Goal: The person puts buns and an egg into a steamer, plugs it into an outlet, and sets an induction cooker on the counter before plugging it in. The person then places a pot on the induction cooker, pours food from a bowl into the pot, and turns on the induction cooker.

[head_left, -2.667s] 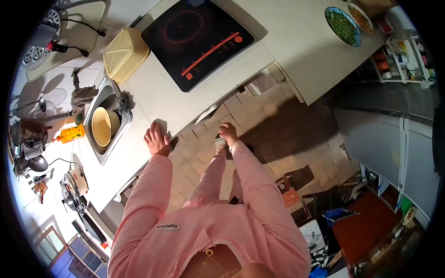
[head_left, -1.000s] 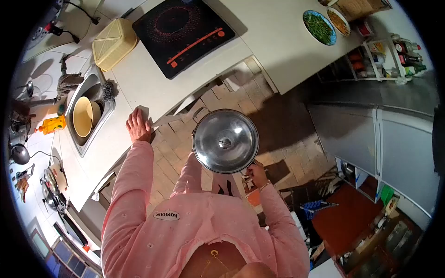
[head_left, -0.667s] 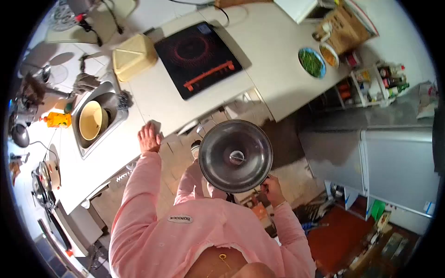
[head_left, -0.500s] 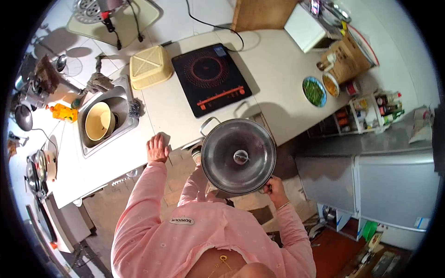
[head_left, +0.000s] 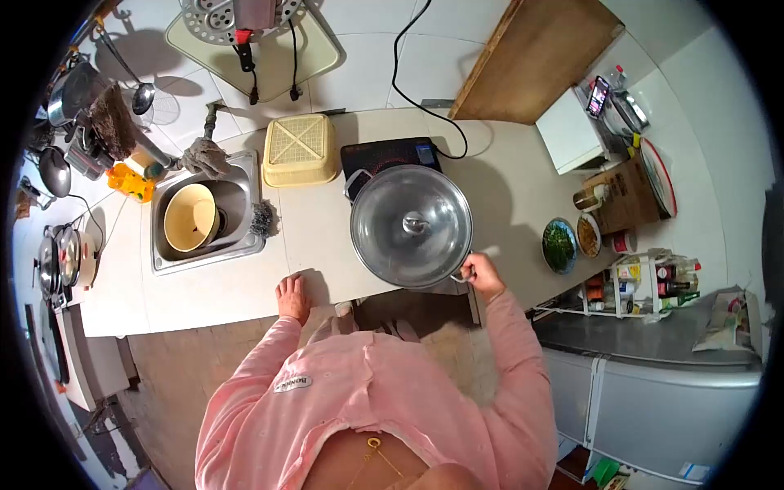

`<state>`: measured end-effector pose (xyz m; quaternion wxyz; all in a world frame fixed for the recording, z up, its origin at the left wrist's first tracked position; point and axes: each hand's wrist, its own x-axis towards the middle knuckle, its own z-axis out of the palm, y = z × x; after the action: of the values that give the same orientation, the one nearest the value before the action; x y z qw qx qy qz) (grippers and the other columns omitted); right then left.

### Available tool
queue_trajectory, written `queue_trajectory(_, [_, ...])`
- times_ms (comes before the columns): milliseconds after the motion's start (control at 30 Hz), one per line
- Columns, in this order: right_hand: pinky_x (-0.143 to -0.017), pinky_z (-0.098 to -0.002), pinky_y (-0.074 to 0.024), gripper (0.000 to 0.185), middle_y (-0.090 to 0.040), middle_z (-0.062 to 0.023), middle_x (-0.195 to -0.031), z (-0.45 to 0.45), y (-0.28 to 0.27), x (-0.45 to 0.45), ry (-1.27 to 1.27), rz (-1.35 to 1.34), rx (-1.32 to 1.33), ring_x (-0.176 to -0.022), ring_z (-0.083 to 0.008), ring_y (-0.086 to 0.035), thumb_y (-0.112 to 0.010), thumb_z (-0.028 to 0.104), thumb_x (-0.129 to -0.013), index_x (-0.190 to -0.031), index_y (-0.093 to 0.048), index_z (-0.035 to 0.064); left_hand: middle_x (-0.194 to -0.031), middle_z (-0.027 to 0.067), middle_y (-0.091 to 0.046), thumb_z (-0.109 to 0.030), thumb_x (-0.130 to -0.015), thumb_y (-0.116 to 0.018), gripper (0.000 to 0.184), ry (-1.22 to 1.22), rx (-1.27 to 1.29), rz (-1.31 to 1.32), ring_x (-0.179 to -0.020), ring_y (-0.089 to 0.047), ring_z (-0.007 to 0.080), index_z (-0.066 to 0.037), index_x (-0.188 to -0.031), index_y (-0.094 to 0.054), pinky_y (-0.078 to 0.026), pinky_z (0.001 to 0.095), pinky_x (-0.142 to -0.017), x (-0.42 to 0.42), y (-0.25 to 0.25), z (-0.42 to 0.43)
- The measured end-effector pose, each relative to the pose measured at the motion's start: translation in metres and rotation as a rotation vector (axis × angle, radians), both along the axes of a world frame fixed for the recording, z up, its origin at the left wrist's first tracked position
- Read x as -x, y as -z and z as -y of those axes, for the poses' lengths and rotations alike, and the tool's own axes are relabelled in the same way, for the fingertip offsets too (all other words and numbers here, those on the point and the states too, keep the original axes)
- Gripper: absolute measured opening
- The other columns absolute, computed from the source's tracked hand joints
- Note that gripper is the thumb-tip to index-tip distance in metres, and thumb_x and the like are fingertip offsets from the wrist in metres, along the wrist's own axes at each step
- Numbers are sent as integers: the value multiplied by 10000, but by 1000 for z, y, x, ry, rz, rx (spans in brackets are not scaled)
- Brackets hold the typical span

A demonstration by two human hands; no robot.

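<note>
A wide steel pot with a domed lid and a centre knob hangs in my right hand, which is closed around one side handle. From above, the pot overlaps the front of a black induction cooker; whether it touches the cooker I cannot tell. Its opposite handle sticks out at the far left, with no hand on it. My left hand lies flat on the front edge of the counter, fingers stretched out and holding nothing.
Left of the cooker are an upturned yellow basket and a sink holding a yellow basin. Bowls of chopped greens and yellowish food stand at the right. A drawer seems open below the counter.
The pot has moved forward, from in front of the counter's edge to over the counter and cooker, with my right hand still on its handle. My left hand stays on the counter. The view has shifted.
</note>
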<state>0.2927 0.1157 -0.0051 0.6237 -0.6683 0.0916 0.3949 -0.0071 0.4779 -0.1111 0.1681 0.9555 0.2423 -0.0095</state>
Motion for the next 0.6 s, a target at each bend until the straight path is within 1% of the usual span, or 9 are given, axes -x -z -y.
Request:
queue_trajectory(100, [-406,-264,-282,77,-497,-72,-516,-26,2,-48,5,-26,13,-449,-156,-450,-522,111,-601,-551,-513,53,-1208,103,-459,-126,-706,-611,480,-126,139,15,-1157,-389,290,-67,-1161,-470,-294,424,-976,-9,-5,2])
queue_trajectory(133, [-401,-271,-274,70,-489,-73,-508,-33,4,-66,-31,-22,68,-444,-157,-445,-520,108,-601,-556,-511,55,-1166,109,-487,-118,-724,-599,435,-120,191,74,-1112,-428,292,-64,-1141,-487,-328,415,-944,-13,-3,3])
queue_trajectory(200, [-398,-273,-271,65,-490,-70,-507,-43,9,-97,-112,-22,50,-442,-155,-445,-522,109,-602,-562,-510,59,-1082,120,-544,-102,-760,-576,348,-123,286,201,-1022,-505,297,-57,-1101,-522,-397,398,-878,-17,-1,7])
queue_trajectory(300, [-388,-266,-261,61,-491,-57,-506,-58,15,-137,-182,-33,77,-438,-148,-446,-515,116,-624,-589,-509,67,-938,131,-593,-86,-817,-539,217,-308,567,296,-826,-581,283,-38,-1027,-560,-472,361,-733,-30,-12,28])
queue_trajectory(367, [-385,-256,-256,59,-490,-49,-507,-63,28,-161,-205,-52,56,-442,-143,-451,-512,119,-635,-600,-508,72,-875,132,-608,-94,-853,-517,167,-389,506,350,-724,-596,253,-27,-997,-570,-490,332,-648,-36,-21,45])
queue_trajectory(400, [-382,-244,-248,64,-487,-39,-514,-66,27,-173,-271,-98,65,-450,-132,-459,-512,129,-656,-610,-504,85,-891,129,-612,-89,-853,-515,159,-457,590,377,-743,-594,225,-23,-984,-577,-489,321,-660,-36,-14,52])
queue_trajectory(467, [-347,-242,-236,57,-480,-32,-521,-73,34,-195,-266,-121,41,-421,-131,-454,-506,107,-671,-621,-498,81,-888,135,-623,-85,-844,-519,162,-503,681,416,-763,-615,227,-17,-976,-584,-494,319,-676,-31,22,65])
queue_trajectory(500, [-329,-241,-230,56,-477,-29,-524,-74,38,-203,-264,-139,38,-407,-131,-451,-503,96,-679,-626,-494,79,-881,140,-628,-82,-841,-519,160,-529,745,409,-770,-622,229,-14,-970,-587,-496,318,-682,-33,22,71])
queue_trajectory(600, [-362,-236,-234,77,-469,-11,-541,-82,51,-232,-341,-171,76,-435,-109,-450,-502,114,-682,-608,-484,100,-866,148,-636,-81,-837,-513,161,-507,674,341,-775,-632,230,-9,-959,-590,-500,319,-688,-38,22,91])
